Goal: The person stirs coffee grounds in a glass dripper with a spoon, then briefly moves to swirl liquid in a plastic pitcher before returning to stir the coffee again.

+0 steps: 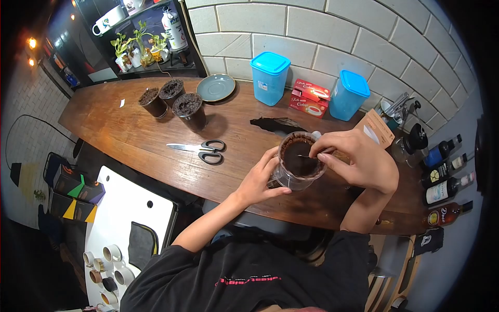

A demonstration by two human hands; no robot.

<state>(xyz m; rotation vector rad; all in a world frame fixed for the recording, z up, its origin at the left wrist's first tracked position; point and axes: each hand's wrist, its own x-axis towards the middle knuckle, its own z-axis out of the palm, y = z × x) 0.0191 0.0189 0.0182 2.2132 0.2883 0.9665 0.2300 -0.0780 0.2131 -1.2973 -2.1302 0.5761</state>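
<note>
A clear coffee dripper (293,179) full of dark, wet coffee grounds (300,158) stands at the near side of the wooden counter. My left hand (260,179) grips it from the left, fingers behind and thumb along the front. Over the rim, my right hand (353,158) is closed in a pinch on a thin metal spoon (304,155). Only a short bit of the spoon shows above the dark surface; its bowl is hidden. What stands beneath the dripper is mostly hidden too.
Black-handled scissors (208,151) lie left of the dripper. Farther back are several cups of dark grounds (189,112), a grey plate (215,87), blue canisters (270,78) and red tea boxes (309,99). Bottles (442,192) and a brown packet (375,130) line the right side.
</note>
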